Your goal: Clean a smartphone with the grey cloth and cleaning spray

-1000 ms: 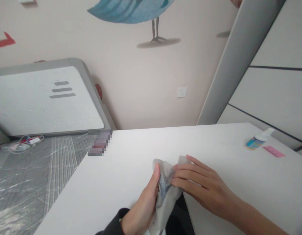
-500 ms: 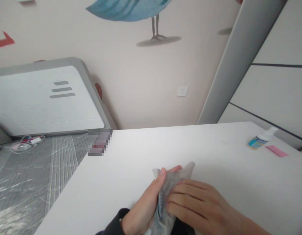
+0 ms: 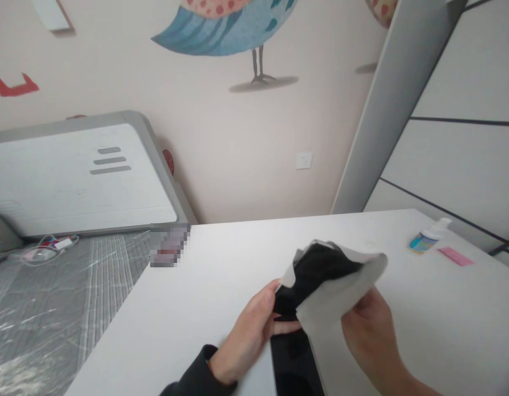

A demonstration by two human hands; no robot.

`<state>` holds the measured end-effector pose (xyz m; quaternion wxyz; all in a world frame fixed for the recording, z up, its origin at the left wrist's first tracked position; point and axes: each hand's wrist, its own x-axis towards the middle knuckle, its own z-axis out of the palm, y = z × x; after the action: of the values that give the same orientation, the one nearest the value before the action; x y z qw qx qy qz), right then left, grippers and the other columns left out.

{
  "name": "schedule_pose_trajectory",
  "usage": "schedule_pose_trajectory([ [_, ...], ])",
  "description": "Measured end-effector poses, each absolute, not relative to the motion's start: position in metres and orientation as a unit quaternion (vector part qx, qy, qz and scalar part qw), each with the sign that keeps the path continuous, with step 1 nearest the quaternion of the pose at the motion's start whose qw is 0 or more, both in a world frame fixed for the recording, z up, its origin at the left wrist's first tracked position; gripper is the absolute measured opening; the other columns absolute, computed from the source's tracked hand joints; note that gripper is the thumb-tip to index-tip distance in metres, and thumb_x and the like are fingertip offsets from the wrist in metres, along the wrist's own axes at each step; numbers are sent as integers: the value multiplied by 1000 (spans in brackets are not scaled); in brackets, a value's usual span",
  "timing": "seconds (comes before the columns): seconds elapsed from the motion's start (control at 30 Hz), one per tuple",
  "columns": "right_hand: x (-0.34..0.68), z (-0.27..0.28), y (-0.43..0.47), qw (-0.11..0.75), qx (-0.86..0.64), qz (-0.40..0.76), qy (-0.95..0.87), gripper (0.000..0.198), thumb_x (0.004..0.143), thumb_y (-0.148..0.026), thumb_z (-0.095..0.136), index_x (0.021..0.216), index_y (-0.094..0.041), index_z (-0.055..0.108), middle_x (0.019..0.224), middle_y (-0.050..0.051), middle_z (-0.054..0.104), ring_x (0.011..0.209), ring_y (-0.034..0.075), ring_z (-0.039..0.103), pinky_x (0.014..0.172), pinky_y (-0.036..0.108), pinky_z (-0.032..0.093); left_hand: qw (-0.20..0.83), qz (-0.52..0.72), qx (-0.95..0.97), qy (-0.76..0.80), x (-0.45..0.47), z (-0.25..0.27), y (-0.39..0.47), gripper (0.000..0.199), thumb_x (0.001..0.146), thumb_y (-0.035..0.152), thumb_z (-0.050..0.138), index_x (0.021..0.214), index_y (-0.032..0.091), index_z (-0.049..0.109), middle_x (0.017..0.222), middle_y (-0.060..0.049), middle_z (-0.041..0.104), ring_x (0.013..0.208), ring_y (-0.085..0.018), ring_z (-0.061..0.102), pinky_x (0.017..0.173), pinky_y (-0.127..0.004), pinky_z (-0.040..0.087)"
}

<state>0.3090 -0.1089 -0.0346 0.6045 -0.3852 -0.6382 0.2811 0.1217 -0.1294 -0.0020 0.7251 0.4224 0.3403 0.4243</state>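
Wall [image 3: 221, 137]: pale, painted with a blue bird [image 3: 225, 27] on thin legs; a white socket [image 3: 304, 160] sits low on it, above the far edge of the counter.
Counter [image 3: 444, 319]: white and bare over most of its top; the landmark for the places below.
Bed [image 3: 52, 308]: left of the counter, its mattress wrapped in clear plastic, with a white and grey headboard [image 3: 72, 176] at its far end.
Wardrobe [image 3: 464, 110]: white panels with dark seams, behind the counter's right end.
Cloth [image 3: 337, 291]: pale grey, held up just above the counter's near middle, folded open so a black inner side shows.
Dark panel [image 3: 293, 366]: flat and black, at the counter's near edge, below the cloth.
Left hand [image 3: 252, 330]: in a dark sleeve, thumb and fingers pinched shut on the cloth's left edge.
Right hand [image 3: 367, 330]: bare-armed, closed on the cloth's right lower part from beneath.
Bottle [image 3: 425, 237]: small, blue-labelled, lying at the counter's far right.
Pink slip [image 3: 455, 256]: flat, just right of the bottle.
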Motion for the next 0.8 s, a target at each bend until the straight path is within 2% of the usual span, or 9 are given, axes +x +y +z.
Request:
schedule_pose_trajectory([
  [0.07,306,-33,-100,644,-401,433,-488,27,85,-37,79,105,-21,69,99,8,81,81,25,77,65,32,64,716,395,443,368,123,-2,-126,66,77,69,76,125,23,70,123,-10,71,112,-28,67,91,-38,56],
  [0.17,302,-29,-88,625,-373,583,-361,41,70,-44,89,99,-19,73,99,9,81,82,25,77,72,35,64,675,381,457,437,123,-1,-121,64,70,66,83,112,18,72,93,-5,72,87,-20,69,83,-32,56],
  [0.27,301,-31,-80,631,-364,615,-301,44,66,-43,91,100,-20,75,106,9,80,89,24,76,79,34,63,622,383,467,498,123,-3,-118,60,71,69,78,99,17,71,72,1,62,71,-17,63,78,-33,56],
  [0.37,305,-33,-74,651,-366,601,-285,38,66,-40,90,97,-22,76,103,6,81,86,22,76,77,32,63,552,377,509,542,120,-5,-116,49,77,66,72,83,17,67,63,3,55,65,-18,59,68,-33,53],
  [0.47,312,-29,-67,669,-374,562,-311,29,70,-41,86,90,-24,75,94,3,81,81,22,75,75,33,63,515,392,523,555,117,-7,-115,45,79,63,71,76,18,65,60,3,52,61,-18,55,63,-31,49],
  [0.57,319,-23,-62,655,-382,549,-351,28,70,-44,84,88,-25,74,90,2,81,81,25,75,75,38,64,474,433,516,566,112,-7,-114,45,80,63,70,80,19,66,63,3,54,64,-18,55,65,-31,48],
  [0.63,321,-20,-61,629,-390,556,-378,29,66,-42,86,85,-24,74,86,3,81,80,27,75,74,40,64,436,467,509,577,109,-6,-113,46,82,65,67,86,19,65,71,0,59,70,-20,57,67,-31,48],
  [0.8,318,-15,-67,525,-410,573,-477,24,61,-31,89,78,-19,78,81,6,80,84,32,75,71,40,62,360,562,489,562,106,4,-113,44,88,61,63,101,19,65,95,-5,68,97,-24,64,86,-34,53],
])
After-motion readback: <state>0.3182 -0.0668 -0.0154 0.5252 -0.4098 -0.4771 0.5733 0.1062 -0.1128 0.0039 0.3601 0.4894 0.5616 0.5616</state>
